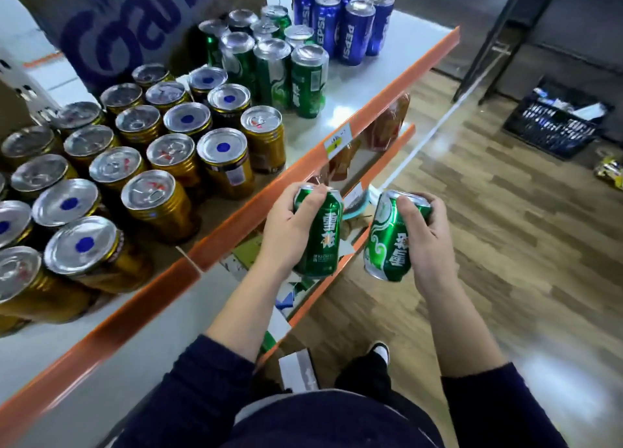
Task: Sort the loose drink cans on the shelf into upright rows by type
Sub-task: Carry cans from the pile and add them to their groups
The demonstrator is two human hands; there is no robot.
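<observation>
My left hand (286,225) grips a green can (322,236) upright, just in front of the shelf's orange edge (367,100). My right hand (421,235) grips a second green can (387,242), held upside down and tilted. On the white shelf stand upright groups: several gold cans (161,164) at the left, several green cans (279,69) in the middle and several blue Pepsi cans (350,22) at the far right.
A cardboard box with blue lettering (135,19) stands behind the cans. Lower shelves with orange edges (397,144) hold packets. On the wooden floor sits a dark plastic basket (556,120), with a yellow packet (610,171) beside it. My shoe (379,351) is below.
</observation>
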